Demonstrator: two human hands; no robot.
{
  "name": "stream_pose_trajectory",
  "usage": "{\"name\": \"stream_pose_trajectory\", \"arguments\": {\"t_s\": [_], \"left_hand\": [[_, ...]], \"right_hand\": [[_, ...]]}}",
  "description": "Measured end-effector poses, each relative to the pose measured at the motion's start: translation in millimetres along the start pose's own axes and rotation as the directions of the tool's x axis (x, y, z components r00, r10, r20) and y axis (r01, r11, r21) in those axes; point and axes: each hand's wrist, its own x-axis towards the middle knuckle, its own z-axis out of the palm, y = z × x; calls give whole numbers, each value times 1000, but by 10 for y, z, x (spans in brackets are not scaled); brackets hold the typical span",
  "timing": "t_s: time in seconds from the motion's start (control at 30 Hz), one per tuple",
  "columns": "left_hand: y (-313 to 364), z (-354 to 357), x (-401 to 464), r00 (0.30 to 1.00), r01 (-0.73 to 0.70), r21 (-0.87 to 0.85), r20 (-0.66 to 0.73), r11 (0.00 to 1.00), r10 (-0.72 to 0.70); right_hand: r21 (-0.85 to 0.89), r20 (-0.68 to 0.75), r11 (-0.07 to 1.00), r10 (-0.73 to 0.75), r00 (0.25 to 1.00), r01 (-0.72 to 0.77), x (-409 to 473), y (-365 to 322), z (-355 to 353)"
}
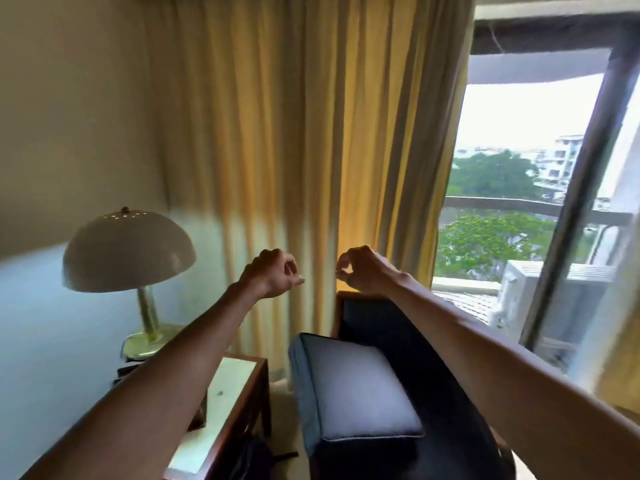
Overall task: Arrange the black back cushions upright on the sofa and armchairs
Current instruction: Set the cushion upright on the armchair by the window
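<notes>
A yellow curtain [294, 133] fills the view behind the black armchair [408, 358]. A black cushion [356, 386] lies flat on the armchair's left side, not upright. Left of the armchair stands a worktop [225, 403] bearing a domed lamp [128, 251]. Above the armchair, the left hand [273, 273] and right hand [363, 268] hover, each grip loosely curled, holding nothing.

Left hand [273, 273] and right hand [363, 268] raised, loosely curled.
</notes>
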Motion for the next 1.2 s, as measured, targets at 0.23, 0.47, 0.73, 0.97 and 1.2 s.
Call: {"name": "stream_pose_trajectory", "arguments": {"t_s": [0.23,0.47,0.73,0.97,1.2], "left_hand": [[1196,1284,816,979,-112,-14,168,994,112],[1267,2152,1645,977,-83,-13,194,996,84],[414,3692,2039,953,201,-63,244,978,-180],[-449,4807,1564,817,502,66,290,862,-498],[-776,5285,1016,689,715,5,165,700,-705]], "right_hand": [[0,-10,986,168,986,-168,-333,1852,-248],[60,29,965,254,967,-255,62,2858,127],[154,251,912,336,908,-381,590,3732,1792],[189,604,763,406,686,-618,210,4009,3539],[192,755,773,278,594,-605,-137,3777,4336]]}}
